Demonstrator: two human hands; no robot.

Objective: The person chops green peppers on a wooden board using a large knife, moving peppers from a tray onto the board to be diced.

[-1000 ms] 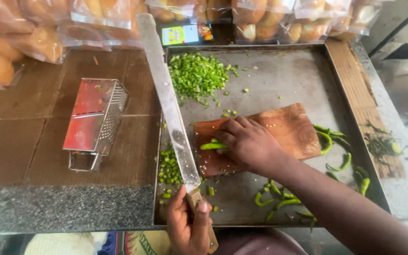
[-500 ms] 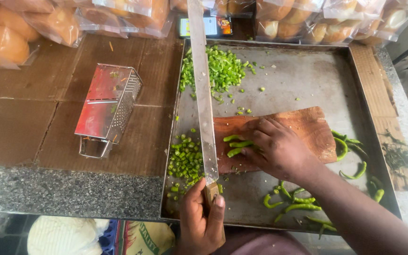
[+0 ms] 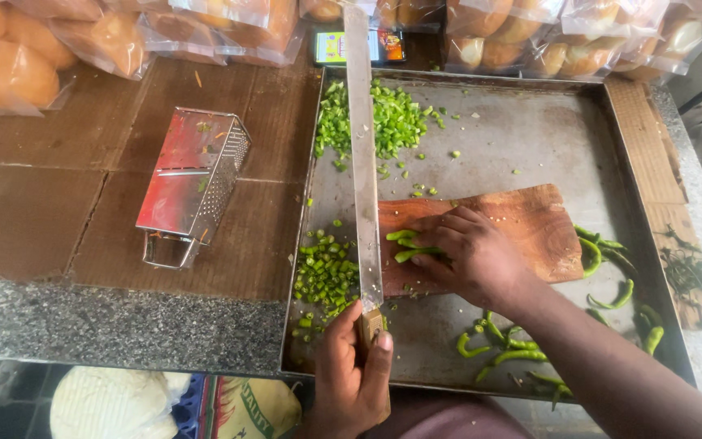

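Steel tray (image 3: 530,138) lies sunk in the bench (image 3: 58,244), its raised rim closing all four sides. Bare metal shows at the tray's far right part and along its near edge; the left strip is littered with cut pieces.

Wooden cutting board (image 3: 522,219) sits mid-tray, long axis running left to right.

Left hand (image 3: 355,374), at the tray's near edge, is closed around the wooden handle of a long knife (image 3: 363,162). Blade's long axis runs near to far, tip pointing at the far edge of the bench, its near end lying along the board's left end.

Right hand (image 3: 469,252) rests palm-down on the board, fingers curled over a bunch of green chillies (image 3: 408,244). Chillies lie left to right, across the blade, tips just beside it.

Chopped chilli pile (image 3: 327,276) lies left of the blade; a bigger chopped heap (image 3: 379,118) at the tray's far left. Whole chillies (image 3: 497,341) are scattered along the near and right sides.

Box grater (image 3: 192,183) lies on its side on the bench, left of the tray, well apart. Bagged buns (image 3: 18,65) line the far edge.

Against half a second ago: the blade stands straighter; both hands sit much as before.
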